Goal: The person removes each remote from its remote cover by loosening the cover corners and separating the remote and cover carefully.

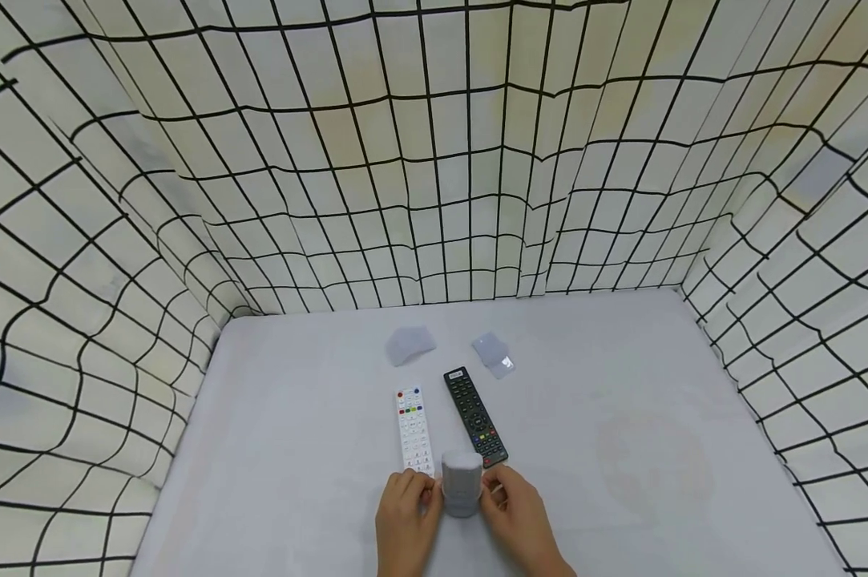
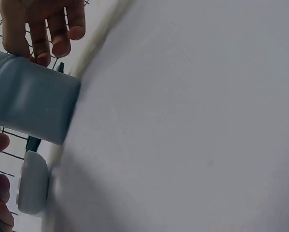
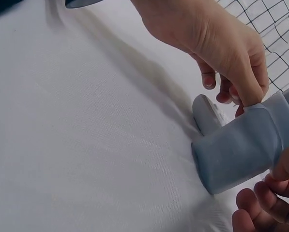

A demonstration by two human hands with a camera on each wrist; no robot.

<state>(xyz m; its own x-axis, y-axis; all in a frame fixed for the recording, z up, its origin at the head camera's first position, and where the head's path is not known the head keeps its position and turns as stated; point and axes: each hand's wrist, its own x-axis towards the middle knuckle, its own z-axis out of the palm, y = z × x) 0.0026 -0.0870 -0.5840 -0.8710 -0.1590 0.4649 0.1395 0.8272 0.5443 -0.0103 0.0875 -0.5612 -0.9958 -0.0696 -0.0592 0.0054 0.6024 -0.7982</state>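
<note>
A grey-blue rounded slab (image 1: 462, 493) stands on end on the white table, between my two hands. In the right wrist view a translucent plastic sleeve (image 3: 265, 126) wraps its upper part. My left hand (image 1: 407, 521) pinches one side of the sleeve's edge between thumb and fingertips. On the opposite side my right hand (image 1: 522, 521) pinches the sleeve too, its other fingers loosely bent. Just beyond my left hand lies a white remote control (image 1: 415, 433), buttons up. A black remote control (image 1: 476, 417) lies aslant beyond the slab, its near end close to my right fingertips.
Farther back on the white table (image 1: 296, 417) lie two lots of clear plastic film, one on the left (image 1: 409, 344) and one on the right (image 1: 493, 355). White curtains with a black grid (image 1: 441, 176) enclose the table's back and sides.
</note>
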